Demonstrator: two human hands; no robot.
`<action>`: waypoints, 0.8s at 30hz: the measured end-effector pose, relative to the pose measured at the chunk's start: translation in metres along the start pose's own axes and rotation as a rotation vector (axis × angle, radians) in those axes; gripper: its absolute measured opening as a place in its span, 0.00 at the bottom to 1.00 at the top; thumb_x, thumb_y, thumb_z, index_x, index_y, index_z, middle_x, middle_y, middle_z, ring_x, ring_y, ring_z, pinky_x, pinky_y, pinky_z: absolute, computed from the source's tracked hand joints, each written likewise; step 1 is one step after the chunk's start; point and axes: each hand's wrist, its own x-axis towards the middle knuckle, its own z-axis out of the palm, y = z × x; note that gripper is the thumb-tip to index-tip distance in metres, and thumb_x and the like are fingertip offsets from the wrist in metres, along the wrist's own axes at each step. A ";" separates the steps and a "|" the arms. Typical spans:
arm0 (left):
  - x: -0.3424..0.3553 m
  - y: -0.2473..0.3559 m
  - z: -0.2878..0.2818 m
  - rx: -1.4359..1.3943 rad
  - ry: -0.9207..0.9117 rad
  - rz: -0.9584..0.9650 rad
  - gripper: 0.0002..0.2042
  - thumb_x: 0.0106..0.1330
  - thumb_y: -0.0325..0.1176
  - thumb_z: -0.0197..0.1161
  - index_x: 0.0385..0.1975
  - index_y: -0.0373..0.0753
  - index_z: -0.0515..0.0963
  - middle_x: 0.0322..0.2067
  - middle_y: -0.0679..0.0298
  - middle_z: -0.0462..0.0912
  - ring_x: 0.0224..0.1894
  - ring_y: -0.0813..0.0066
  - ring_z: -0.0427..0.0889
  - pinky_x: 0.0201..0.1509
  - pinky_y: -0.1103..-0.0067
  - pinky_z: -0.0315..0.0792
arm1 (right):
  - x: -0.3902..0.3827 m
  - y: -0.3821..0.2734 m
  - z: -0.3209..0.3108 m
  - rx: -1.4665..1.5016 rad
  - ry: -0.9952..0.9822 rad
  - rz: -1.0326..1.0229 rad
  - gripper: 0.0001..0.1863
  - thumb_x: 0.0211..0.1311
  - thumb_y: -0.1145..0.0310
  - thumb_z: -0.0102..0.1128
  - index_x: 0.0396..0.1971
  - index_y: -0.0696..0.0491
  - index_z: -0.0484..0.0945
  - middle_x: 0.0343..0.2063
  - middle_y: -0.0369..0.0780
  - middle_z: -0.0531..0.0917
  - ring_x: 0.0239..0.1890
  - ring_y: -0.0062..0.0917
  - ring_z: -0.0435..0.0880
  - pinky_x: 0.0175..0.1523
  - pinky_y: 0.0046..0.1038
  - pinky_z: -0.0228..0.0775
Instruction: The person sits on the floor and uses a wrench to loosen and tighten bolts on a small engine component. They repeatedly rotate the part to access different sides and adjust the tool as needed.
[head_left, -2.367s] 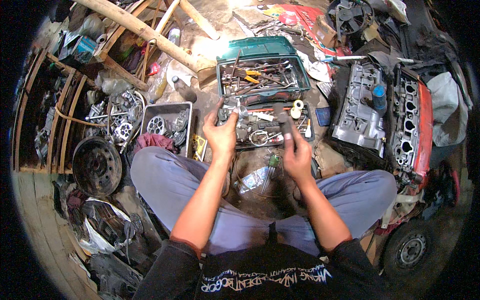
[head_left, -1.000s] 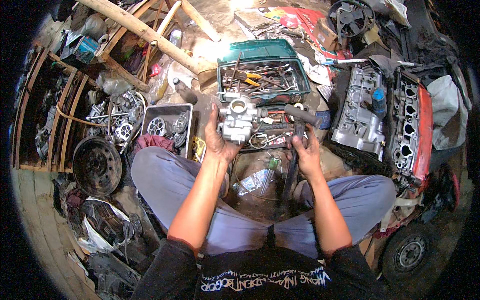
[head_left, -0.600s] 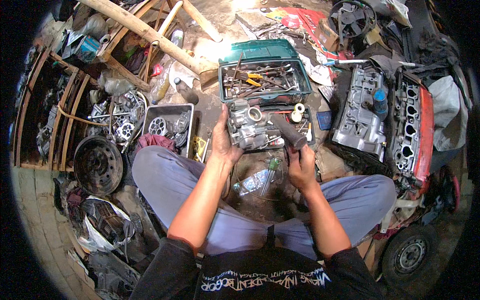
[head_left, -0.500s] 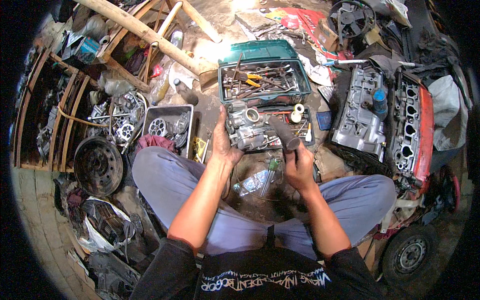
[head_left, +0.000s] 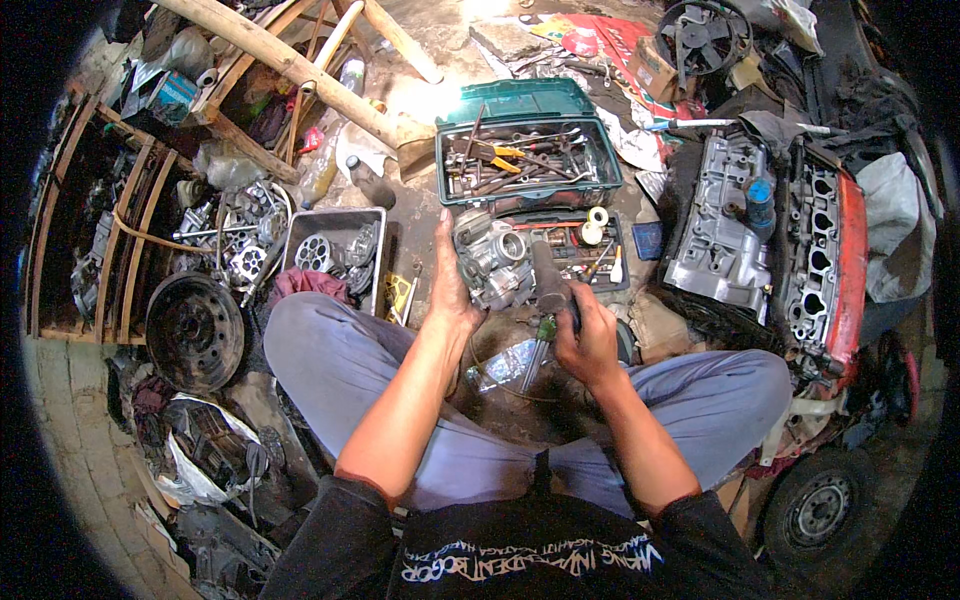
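My left hand (head_left: 452, 285) grips the near left side of a grey metal carburetor (head_left: 492, 262), its thumb and fingers partly hidden behind it. A round opening shows on the carburetor's upper right. My right hand (head_left: 590, 338) is closed on a dark cylindrical tool that looks like a mallet (head_left: 547, 275). The tool's thick dark end stands upright against or just beside the carburetor's right side; whether they touch I cannot tell. Under the hands, a bundle of screwdriver-like rods with a green end (head_left: 546, 328) lies by a shiny plastic packet (head_left: 505, 365).
Beyond the hands stand an open green toolbox (head_left: 530, 196) full of tools and a shallow tool tray (head_left: 622, 265). A grey bin (head_left: 378, 216) of metal parts is to the left, near a steel wheel rim (head_left: 197, 332). Engine parts (head_left: 725, 235) lie at right. A wooden pole (head_left: 270, 60) slants across the back left.
The tool in my right hand has swung left and turned more upright beside the carburetor. The carburetor has tilted, turning its round opening. My left hand keeps hold.
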 end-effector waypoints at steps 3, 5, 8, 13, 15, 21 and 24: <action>0.000 0.000 0.000 0.041 0.002 0.058 0.31 0.69 0.65 0.50 0.50 0.40 0.76 0.42 0.59 0.84 0.41 0.67 0.86 0.45 0.65 0.82 | 0.000 0.000 -0.001 -0.025 -0.041 0.028 0.19 0.57 0.78 0.61 0.49 0.61 0.72 0.35 0.52 0.84 0.34 0.50 0.85 0.39 0.40 0.78; -0.001 0.002 -0.002 0.070 0.026 0.102 0.28 0.70 0.62 0.51 0.50 0.40 0.76 0.41 0.59 0.84 0.40 0.68 0.86 0.44 0.66 0.82 | 0.000 -0.005 -0.002 -0.051 0.004 -0.032 0.18 0.58 0.77 0.61 0.49 0.61 0.72 0.35 0.53 0.84 0.35 0.50 0.85 0.39 0.41 0.78; -0.005 0.001 0.008 0.177 0.152 0.187 0.28 0.72 0.61 0.47 0.45 0.40 0.77 0.40 0.59 0.85 0.40 0.66 0.85 0.48 0.67 0.80 | -0.005 -0.004 -0.002 -0.041 0.084 -0.142 0.17 0.60 0.77 0.58 0.49 0.61 0.73 0.36 0.54 0.83 0.34 0.51 0.84 0.40 0.40 0.76; -0.006 0.002 0.008 0.209 0.142 0.213 0.25 0.73 0.58 0.46 0.44 0.39 0.76 0.37 0.58 0.85 0.38 0.65 0.86 0.43 0.67 0.81 | 0.001 -0.001 0.000 -0.052 -0.040 0.101 0.18 0.58 0.75 0.61 0.48 0.60 0.74 0.36 0.53 0.84 0.35 0.49 0.85 0.40 0.40 0.78; -0.004 0.001 0.002 0.055 0.145 0.123 0.25 0.73 0.58 0.46 0.45 0.39 0.76 0.37 0.57 0.85 0.38 0.65 0.86 0.42 0.66 0.82 | -0.003 -0.006 -0.001 -0.066 0.015 0.007 0.18 0.58 0.76 0.61 0.49 0.61 0.73 0.36 0.53 0.84 0.35 0.50 0.85 0.39 0.41 0.78; -0.001 -0.001 -0.007 0.100 0.093 0.110 0.25 0.73 0.57 0.45 0.45 0.39 0.75 0.39 0.56 0.85 0.38 0.62 0.86 0.44 0.66 0.82 | -0.007 -0.010 -0.002 -0.005 0.059 -0.030 0.18 0.57 0.79 0.57 0.50 0.61 0.73 0.36 0.56 0.82 0.37 0.52 0.84 0.41 0.40 0.76; 0.002 0.002 -0.004 0.067 0.074 0.098 0.26 0.73 0.59 0.45 0.46 0.40 0.75 0.39 0.57 0.84 0.39 0.62 0.87 0.44 0.65 0.83 | -0.004 -0.004 0.001 -0.069 -0.001 0.088 0.21 0.56 0.80 0.57 0.52 0.60 0.73 0.37 0.55 0.83 0.37 0.52 0.85 0.41 0.39 0.77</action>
